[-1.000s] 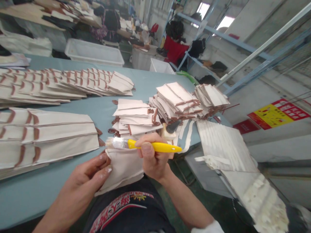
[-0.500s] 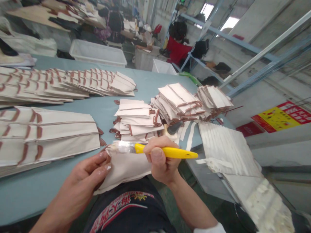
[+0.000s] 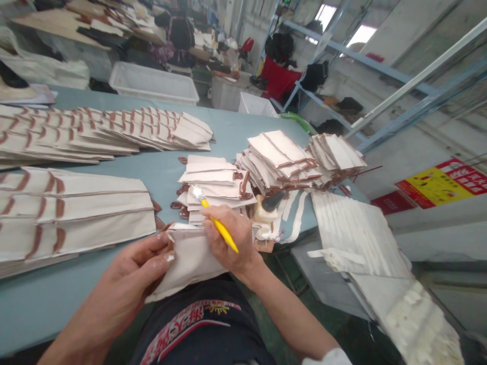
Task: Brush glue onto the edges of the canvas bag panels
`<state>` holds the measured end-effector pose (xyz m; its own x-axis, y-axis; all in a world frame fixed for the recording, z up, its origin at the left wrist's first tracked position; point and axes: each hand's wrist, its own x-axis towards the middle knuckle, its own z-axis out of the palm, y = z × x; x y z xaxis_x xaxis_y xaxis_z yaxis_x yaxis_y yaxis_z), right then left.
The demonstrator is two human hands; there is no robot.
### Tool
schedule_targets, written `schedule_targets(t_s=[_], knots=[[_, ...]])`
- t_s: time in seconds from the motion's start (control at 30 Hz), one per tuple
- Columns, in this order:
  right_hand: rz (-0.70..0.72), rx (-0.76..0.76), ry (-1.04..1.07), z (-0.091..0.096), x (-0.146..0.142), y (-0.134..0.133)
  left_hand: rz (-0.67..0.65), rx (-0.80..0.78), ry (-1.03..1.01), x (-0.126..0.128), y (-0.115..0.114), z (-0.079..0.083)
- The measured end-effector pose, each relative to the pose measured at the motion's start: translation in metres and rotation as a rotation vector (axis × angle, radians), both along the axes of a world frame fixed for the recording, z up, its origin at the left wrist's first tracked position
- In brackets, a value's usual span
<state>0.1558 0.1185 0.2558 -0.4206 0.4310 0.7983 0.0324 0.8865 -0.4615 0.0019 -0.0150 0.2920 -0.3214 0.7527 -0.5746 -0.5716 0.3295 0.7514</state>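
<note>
My left hand pinches the left end of a cream fabric piece with brown trim, held at the table's front edge. White smears mark its thumb and fingers. In my right hand is a yellow-handled brush, its whitened bristles pointing up and left, above the far edge of the piece. A white wet-looking strip runs along that edge. Just beyond lies a stack of cream pieces with brown loops. The right end of the held piece is partly hidden by my right hand.
Overlapping cream pieces with brown straps cover the table's left side. More stacks stand to the right, near a bottle-like container with a dark top. White strips lie on a side surface. A white bin stands behind the blue-green table.
The brush has lifted off the piece's left corner and swung upward, its bristles now farther right and away. My right hand moved slightly left. My left hand keeps its hold.
</note>
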Motion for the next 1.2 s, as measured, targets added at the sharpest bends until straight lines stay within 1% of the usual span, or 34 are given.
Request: schedule_targets(t_s=[0.1,0.17,0.23,0.3,0.37,0.43,0.53,0.6,0.67,0.7,0.77,0.87,0.93,1.03,1.13,1.2], knots=[[-0.084,-0.049,0.02,0.004,-0.004,0.004,-0.063,0.052,0.072,-0.009,0.004,0.0],[-0.128,-0.095,0.075,0.01,-0.005,0.009,-0.133,0.105,0.225,-0.021,0.001,-0.006],[-0.169,-0.16,0.114,0.016,-0.004,0.017,-0.248,0.164,0.43,-0.033,-0.005,-0.015],[-0.203,-0.237,0.128,0.02,-0.002,0.026,-0.386,0.212,0.586,-0.041,-0.012,-0.027],[-0.221,-0.298,0.123,0.018,-0.003,0.035,-0.49,0.244,0.678,-0.041,-0.017,-0.039],[-0.242,-0.337,0.112,0.011,-0.006,0.044,-0.537,0.286,0.756,-0.036,-0.017,-0.046],[-0.283,-0.347,0.104,0.0,-0.01,0.049,-0.554,0.376,0.83,-0.028,-0.015,-0.051],[-0.273,-0.329,0.121,-0.002,-0.005,0.043,-0.562,0.405,0.861,-0.027,-0.014,-0.054],[-0.233,-0.301,0.156,0.003,0.006,0.03,-0.549,0.382,0.909,-0.029,-0.015,-0.057],[-0.219,-0.288,0.175,0.008,0.013,0.022,-0.517,0.356,0.944,-0.031,-0.016,-0.059],[-0.162,-0.26,0.141,0.018,0.027,0.003,-0.453,0.307,0.998,-0.034,-0.017,-0.062],[-0.027,-0.174,0.047,0.031,0.036,-0.019,-0.443,0.269,0.968,-0.035,-0.015,-0.058],[0.021,-0.126,0.024,0.032,0.033,-0.026,-0.445,0.233,0.895,-0.033,-0.011,-0.052],[0.044,-0.107,0.02,0.025,0.021,-0.03,-0.397,0.185,0.832,-0.027,-0.006,-0.044],[0.119,-0.041,-0.011,0.015,0.01,-0.035,-0.367,0.199,0.869,-0.021,-0.004,-0.045],[0.163,0.02,-0.016,0.013,0.007,-0.039,-0.369,0.216,0.898,-0.019,-0.007,-0.049]])
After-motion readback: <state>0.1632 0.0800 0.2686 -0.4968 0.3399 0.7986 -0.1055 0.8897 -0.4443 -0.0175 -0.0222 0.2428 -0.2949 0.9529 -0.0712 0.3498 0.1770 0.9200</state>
